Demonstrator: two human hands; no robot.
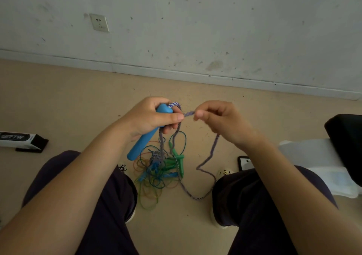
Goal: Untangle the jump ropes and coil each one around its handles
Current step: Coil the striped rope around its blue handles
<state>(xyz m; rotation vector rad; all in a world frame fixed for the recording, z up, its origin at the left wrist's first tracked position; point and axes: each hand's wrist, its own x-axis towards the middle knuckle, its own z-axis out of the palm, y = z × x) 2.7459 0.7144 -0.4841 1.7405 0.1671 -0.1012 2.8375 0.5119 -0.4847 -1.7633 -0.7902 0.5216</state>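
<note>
My left hand (150, 117) grips a blue jump-rope handle (144, 144) that slants down to the left. A purple-and-white braided rope (210, 154) leaves the handle's top; my left thumb presses on it. My right hand (219, 119) pinches the same rope close beside the left thumb. From there the rope hangs down, loops over the floor and runs back toward the tangle. Between my knees lies a tangle of thin cords (154, 178) in green, blue and orange, with green handles (177, 159) and a small blue handle (154, 167) in it.
I sit facing a scuffed white wall with a socket (99, 23). A white-and-black box (21, 141) lies on the tan floor at left. A phone (244, 163) and white cloth (313, 158) lie at right, beside a black object (346, 135).
</note>
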